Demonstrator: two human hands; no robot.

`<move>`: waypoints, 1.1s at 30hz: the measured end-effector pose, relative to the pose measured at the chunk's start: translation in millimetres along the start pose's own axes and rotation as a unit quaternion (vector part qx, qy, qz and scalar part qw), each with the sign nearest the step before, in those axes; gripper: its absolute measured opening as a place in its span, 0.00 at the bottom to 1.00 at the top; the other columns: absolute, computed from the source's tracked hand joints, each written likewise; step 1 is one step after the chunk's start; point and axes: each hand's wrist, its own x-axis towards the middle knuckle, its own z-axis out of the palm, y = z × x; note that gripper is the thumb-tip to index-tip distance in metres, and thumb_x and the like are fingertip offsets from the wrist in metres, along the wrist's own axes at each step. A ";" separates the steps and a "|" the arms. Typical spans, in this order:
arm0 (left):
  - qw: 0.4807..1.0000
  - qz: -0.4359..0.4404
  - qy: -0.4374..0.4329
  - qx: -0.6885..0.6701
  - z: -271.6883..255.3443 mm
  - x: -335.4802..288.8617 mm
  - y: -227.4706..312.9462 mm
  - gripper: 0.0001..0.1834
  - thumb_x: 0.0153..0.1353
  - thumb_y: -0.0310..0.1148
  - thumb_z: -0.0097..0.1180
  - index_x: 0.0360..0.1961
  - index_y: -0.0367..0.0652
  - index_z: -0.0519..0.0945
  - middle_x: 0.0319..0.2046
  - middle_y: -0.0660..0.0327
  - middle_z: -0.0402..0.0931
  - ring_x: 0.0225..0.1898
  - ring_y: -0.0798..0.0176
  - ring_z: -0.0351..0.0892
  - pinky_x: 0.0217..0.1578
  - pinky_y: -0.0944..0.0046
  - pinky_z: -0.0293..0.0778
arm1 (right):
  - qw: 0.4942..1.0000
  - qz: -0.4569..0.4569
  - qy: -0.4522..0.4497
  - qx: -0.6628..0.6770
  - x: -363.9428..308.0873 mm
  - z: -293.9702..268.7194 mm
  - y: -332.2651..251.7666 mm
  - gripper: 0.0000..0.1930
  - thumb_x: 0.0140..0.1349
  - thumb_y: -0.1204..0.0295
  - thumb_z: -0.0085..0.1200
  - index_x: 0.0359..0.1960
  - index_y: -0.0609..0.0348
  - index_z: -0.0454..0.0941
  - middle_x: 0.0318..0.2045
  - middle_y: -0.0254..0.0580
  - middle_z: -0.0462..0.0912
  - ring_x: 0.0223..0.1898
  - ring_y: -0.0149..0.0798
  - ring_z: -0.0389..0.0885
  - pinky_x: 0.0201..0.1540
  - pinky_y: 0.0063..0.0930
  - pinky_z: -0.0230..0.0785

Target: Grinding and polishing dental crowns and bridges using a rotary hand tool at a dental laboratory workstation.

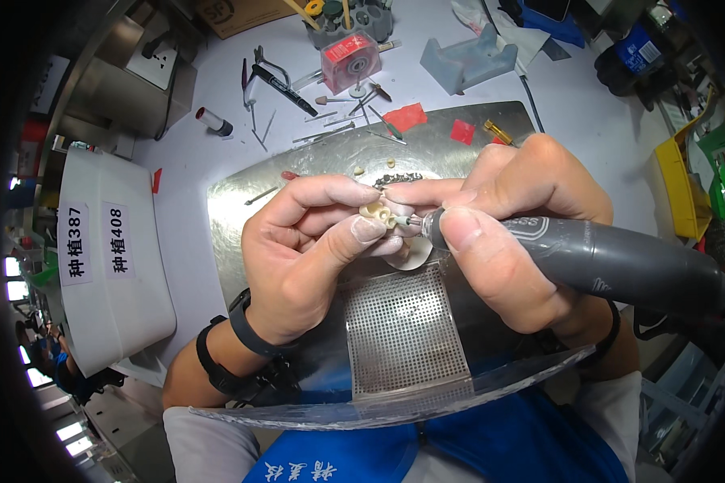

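White bench top carries a curved shiny steel work plate [242,201], the landmark for all that follows. Beyond the plate's far edge lie thin metal burs and rods [330,129], a black pen-like tool [286,90], a clear box with a red lid [350,60] and two red scraps [407,117]. Left of the plate stands a white plastic tub with labels [113,266]. At the plate's near edge sits a perforated metal grate [403,330], with a clear curved shield [395,406] below it.

Above the plate's middle, the left hand [298,258] pinches a small cream tooth-shaped dental piece [376,213] between thumb and fingertips, closed tight on it. The right hand [499,233] is wrapped firmly round a grey rotary handpiece [612,262], whose tip meets the piece just right of the left thumb.

Fingers hide most of the piece, and the bur tip is too small to make out. The handpiece's rear end is cut off by the dark rim of the view.
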 end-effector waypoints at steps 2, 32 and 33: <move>1.000 -0.001 0.000 -0.010 -0.7 -0.6 -0.1 0.12 0.68 0.18 0.57 0.52 0.29 0.76 0.42 0.45 0.85 0.42 0.59 0.88 0.48 0.64 0.85 | 1.000 0.001 0.001 0.014 -0.5 -0.3 0.7 0.05 0.63 0.82 0.54 0.32 0.61 0.70 0.21 0.38 0.74 0.24 0.26 0.73 0.57 0.57 0.79; 0.842 0.255 -0.127 0.458 -33.1 26.5 39.6 0.15 0.62 0.14 0.57 0.49 0.35 0.82 0.44 0.47 0.84 0.41 0.57 0.86 0.39 0.62 0.82 | 0.987 -0.040 0.097 0.118 17.2 -30.2 22.4 0.07 0.67 0.74 0.46 0.29 0.57 0.67 0.19 0.38 0.74 0.23 0.27 0.72 0.62 0.62 0.74; 0.743 0.260 -0.162 0.595 -30.0 30.8 42.2 0.16 0.58 0.14 0.60 0.48 0.35 0.85 0.41 0.52 0.86 0.40 0.62 0.84 0.38 0.65 0.79 | 0.988 -0.044 0.108 0.099 20.8 -31.5 25.9 0.07 0.67 0.74 0.46 0.29 0.56 0.67 0.19 0.37 0.74 0.23 0.27 0.72 0.62 0.62 0.73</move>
